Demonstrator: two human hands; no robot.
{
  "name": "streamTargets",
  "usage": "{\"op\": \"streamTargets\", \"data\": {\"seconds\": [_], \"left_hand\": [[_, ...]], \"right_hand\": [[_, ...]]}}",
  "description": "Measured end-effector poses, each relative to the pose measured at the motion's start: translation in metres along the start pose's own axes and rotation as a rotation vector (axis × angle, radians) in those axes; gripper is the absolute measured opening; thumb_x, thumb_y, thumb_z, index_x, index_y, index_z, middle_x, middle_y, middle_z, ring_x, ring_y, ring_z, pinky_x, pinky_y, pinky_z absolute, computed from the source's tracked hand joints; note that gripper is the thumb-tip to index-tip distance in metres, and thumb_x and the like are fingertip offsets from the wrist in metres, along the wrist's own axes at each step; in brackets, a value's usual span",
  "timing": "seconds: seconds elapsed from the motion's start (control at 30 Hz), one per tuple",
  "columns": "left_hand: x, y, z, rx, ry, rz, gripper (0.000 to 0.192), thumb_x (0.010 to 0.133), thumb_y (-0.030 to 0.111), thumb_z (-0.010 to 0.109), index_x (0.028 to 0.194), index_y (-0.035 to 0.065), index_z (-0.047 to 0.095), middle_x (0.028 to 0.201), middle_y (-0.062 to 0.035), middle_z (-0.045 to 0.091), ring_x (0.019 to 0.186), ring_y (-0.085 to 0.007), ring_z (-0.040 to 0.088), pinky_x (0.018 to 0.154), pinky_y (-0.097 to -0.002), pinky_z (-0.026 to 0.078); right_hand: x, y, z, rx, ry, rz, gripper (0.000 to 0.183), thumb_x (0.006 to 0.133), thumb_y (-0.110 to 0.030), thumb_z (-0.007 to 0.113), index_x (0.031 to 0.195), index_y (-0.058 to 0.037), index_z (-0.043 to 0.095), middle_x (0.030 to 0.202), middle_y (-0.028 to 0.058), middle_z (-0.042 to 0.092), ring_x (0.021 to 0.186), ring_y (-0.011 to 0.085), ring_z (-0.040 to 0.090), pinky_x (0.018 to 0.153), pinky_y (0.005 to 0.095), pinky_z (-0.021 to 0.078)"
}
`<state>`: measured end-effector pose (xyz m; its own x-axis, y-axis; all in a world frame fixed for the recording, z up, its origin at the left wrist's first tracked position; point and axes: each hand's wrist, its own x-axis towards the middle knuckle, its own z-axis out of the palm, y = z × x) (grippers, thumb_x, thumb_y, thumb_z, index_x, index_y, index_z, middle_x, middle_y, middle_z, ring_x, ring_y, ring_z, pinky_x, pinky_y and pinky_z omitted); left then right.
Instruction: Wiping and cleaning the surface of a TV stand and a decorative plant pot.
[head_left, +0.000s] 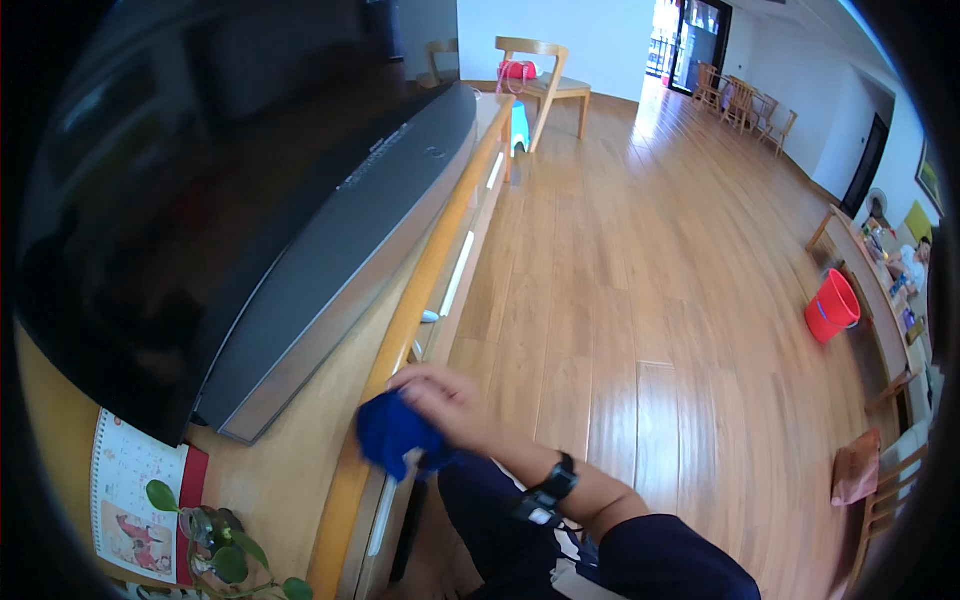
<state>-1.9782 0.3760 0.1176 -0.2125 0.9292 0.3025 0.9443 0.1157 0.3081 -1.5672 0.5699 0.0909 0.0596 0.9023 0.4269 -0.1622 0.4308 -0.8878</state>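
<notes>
My right hand (442, 397) is shut on a blue cloth (397, 433), which is bunched up and blurred. The cloth rests against the front edge of a wooden TV cabinet (330, 495), hanging partly over it. My fingertips lie near the cabinet's rounded edge, and the palm is hidden. A black band with a small device (553, 484) circles my right wrist. Behind the cloth, on the cabinet top, stand a long dark soundbar-like base (352, 225) and a large black television screen (165, 187). My left hand is out of view.
Left of me, a desk calendar (127, 480) and a potted plant in a glass jar (199, 525) stand on the cabinet. A wooden chair (555, 75) and a blue stool (519, 129) are beyond its far end. A red bucket (831, 307) stands right, near a low table (855, 240) and a seated person (911, 266).
</notes>
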Motion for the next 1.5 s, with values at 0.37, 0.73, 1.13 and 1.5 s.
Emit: {"op": "streamTargets", "data": {"seconds": [0.37,0.73,1.13,1.5], "left_hand": [[-0.010,-0.059,0.030,0.018,-0.018,-0.162,0.051,0.093,0.020,0.054,0.136,-0.0044,0.044,0.147,-0.0258,0.034,0.137,-0.0398,0.030,0.113,-0.0446,0.023],[-0.013,-0.007,0.010,-0.153,-0.007,-0.037,0.051,0.095,0.022,0.051,0.139,-0.0019,0.041,0.148,-0.0245,0.032,0.138,-0.0410,0.029,0.113,-0.0482,0.023],[-0.008,0.000,-0.006,0.031,0.008,0.026,0.053,0.097,0.031,0.051,0.140,-0.0001,0.044,0.149,-0.0267,0.033,0.136,-0.0436,0.033,0.113,-0.0492,0.026],[-0.006,-0.003,0.006,-0.082,0.032,-0.112,0.054,0.090,0.023,0.056,0.136,-0.0032,0.044,0.147,-0.0250,0.035,0.136,-0.0423,0.031,0.112,-0.0481,0.024]], "right_hand": [[-0.052,-0.054,-0.176,0.332,0.527,-0.182,0.045,0.097,-0.048,0.048,0.122,-0.0105,0.056,0.104,0.0042,0.064,0.081,0.0188,0.062,0.072,0.0333,0.0518],[0.043,-0.049,0.016,0.895,0.308,-0.099,0.047,0.097,-0.052,0.045,0.109,-0.0087,0.059,0.093,0.0043,0.064,0.082,0.0202,0.062,0.072,0.0346,0.0524],[-0.007,0.009,0.113,-0.851,-0.328,-0.665,0.025,0.077,-0.035,0.072,0.089,-0.0144,0.067,0.100,0.0029,0.065,0.105,0.0257,0.055,0.101,0.0535,0.0324],[0.043,0.018,0.070,-1.335,-0.060,-0.416,0.033,0.084,-0.041,0.063,0.098,-0.0111,0.068,0.105,0.0093,0.061,0.096,0.0277,0.055,0.078,0.0442,0.0398]]}}
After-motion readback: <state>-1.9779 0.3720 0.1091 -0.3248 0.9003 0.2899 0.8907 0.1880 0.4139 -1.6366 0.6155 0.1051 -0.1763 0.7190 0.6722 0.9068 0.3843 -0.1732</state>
